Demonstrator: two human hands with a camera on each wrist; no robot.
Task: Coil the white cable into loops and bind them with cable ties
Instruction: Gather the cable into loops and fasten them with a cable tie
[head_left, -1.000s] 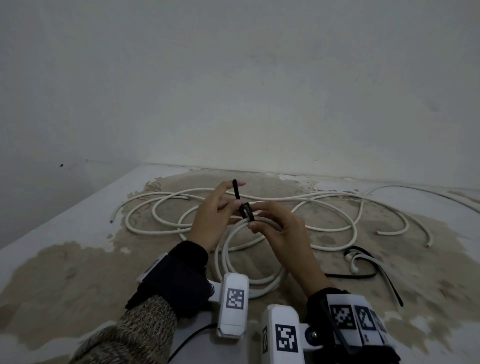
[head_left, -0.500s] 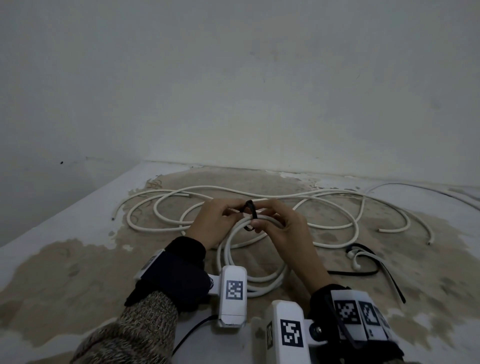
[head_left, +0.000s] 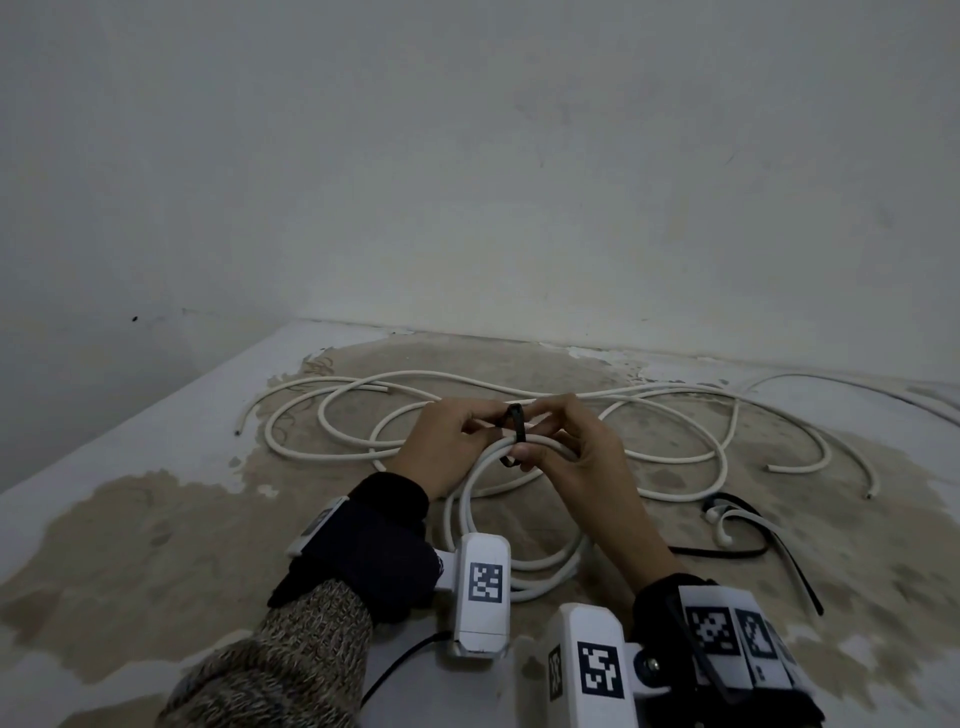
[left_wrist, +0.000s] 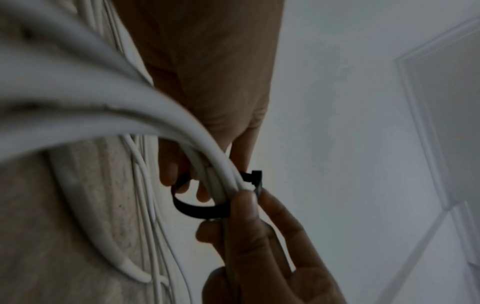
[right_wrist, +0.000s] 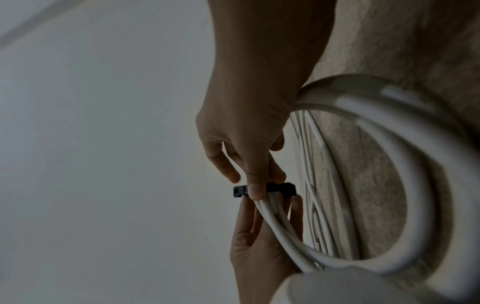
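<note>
The white cable (head_left: 519, 571) is wound into several loops on the stained surface, and both hands hold up its far side. A black cable tie (head_left: 514, 431) circles the bundle there, still as a loose loop (left_wrist: 200, 209) with its head (right_wrist: 239, 191) sticking out. My left hand (head_left: 488, 428) pinches the tie beside its head, thumb pressing on the strap (right_wrist: 280, 188). My right hand (head_left: 530, 436) grips the bundled strands (right_wrist: 275, 222) just beside the tie, with fingers curled round them. In the left wrist view the right hand's fingertips (left_wrist: 171, 176) touch the loop's far side.
More loose white cable (head_left: 675, 457) sprawls behind and to the right of the hands, its cut ends lying free. Spare black and white ties (head_left: 737, 525) lie at the right. A wall stands close behind, and the surface's edge (head_left: 156, 415) runs along the left.
A second ago the tie's tail stood upright in my left fingers. It now curls round the bundle as a loop, and both hands have closed in on it.
</note>
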